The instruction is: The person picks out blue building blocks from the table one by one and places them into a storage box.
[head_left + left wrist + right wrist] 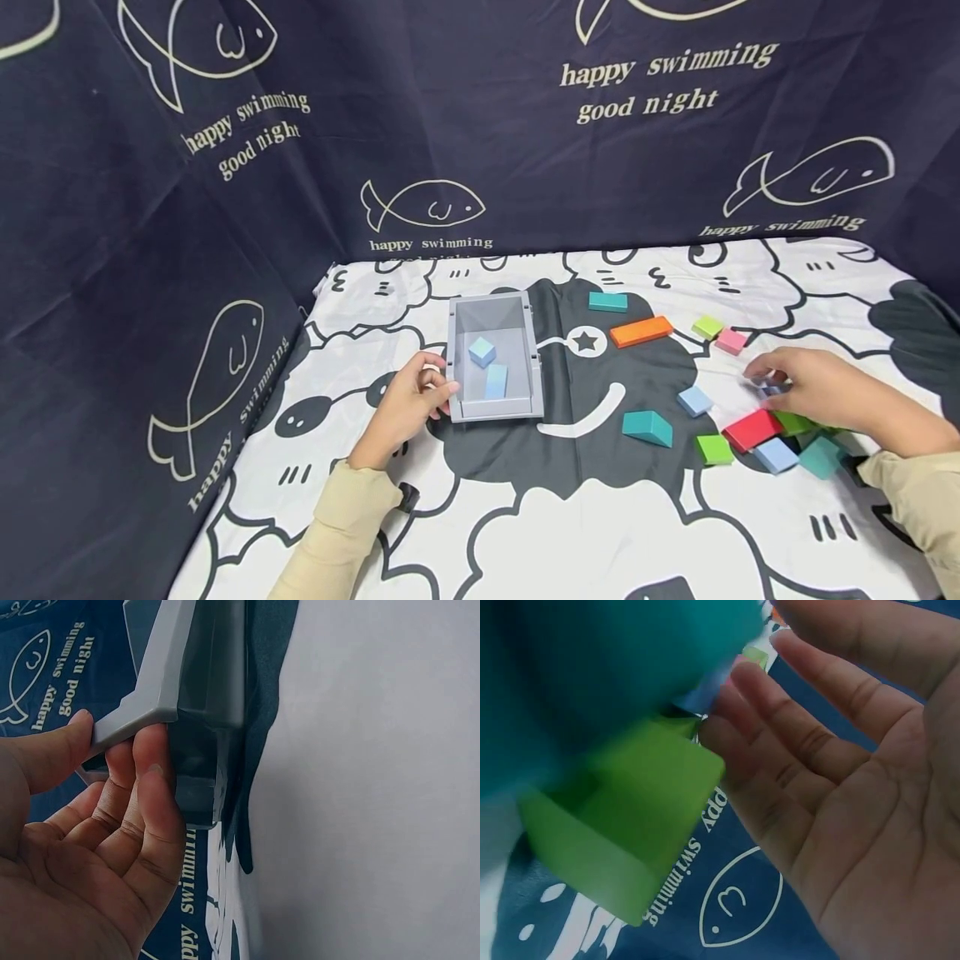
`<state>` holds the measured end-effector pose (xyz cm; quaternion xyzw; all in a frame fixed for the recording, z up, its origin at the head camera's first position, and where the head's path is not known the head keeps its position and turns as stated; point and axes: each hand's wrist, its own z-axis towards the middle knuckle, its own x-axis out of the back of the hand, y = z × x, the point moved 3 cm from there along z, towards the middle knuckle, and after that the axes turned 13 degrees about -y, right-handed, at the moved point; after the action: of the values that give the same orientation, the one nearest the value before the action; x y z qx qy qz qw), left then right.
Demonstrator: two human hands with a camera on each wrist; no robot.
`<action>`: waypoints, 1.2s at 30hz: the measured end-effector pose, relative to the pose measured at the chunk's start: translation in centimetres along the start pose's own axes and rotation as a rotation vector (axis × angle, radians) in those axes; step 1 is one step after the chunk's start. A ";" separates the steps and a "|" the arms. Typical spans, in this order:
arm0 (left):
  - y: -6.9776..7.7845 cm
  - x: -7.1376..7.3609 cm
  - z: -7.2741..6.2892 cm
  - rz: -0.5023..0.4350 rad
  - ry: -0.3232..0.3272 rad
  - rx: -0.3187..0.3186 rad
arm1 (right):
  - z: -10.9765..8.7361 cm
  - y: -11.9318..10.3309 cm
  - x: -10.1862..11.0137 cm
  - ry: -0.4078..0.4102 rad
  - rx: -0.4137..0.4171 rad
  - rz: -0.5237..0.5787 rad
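Observation:
My left hand [416, 390] pinches the left rim of a grey plastic box [501, 408], thumb over the edge and fingers beneath, as the left wrist view shows. Inside the box lie a light blue cube [482, 352] and a light blue oblong block [496, 382]. Over a cluster of toy blocks at the right hovers my right hand [813, 385], its fingers loosely bent and spread from the thumb. A small blue block [772, 388] shows close under its fingertips. Beside it are a red block [752, 430] and a green block [641, 802], partly covered by the hand in the head view.
Between box and cluster lie an orange block [641, 332], a teal block [607, 302], a teal wedge-like block [648, 427] and a light blue block [695, 402]. Lime [707, 327] and pink [731, 340] blocks sit farther back. A dark curtain [465, 125] hangs behind the patterned cloth.

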<state>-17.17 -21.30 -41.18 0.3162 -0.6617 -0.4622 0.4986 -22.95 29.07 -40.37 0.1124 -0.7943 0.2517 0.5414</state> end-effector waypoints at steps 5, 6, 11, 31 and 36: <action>0.1 0.0 0.0 0.000 -0.002 0.012 | 0.1 0.4 -0.4 -0.025 -0.020 -0.014; 0.1 0.0 0.0 -0.002 0.000 0.014 | 0.1 0.5 -0.4 -0.025 -0.022 -0.018; 0.1 -0.1 0.0 -0.005 0.008 0.012 | -0.2 0.6 -0.4 -0.021 -0.031 -0.029; -0.1 0.0 0.1 0.003 0.013 0.006 | 0.1 0.3 -0.5 -0.026 -0.046 -0.079; -0.1 -0.1 0.1 0.000 0.009 0.011 | 0.0 0.1 -0.5 -0.023 -0.044 -0.081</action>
<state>-17.27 -21.23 -41.35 0.3209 -0.6622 -0.4569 0.4998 -22.75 29.11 -40.81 0.1357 -0.8006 0.2107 0.5442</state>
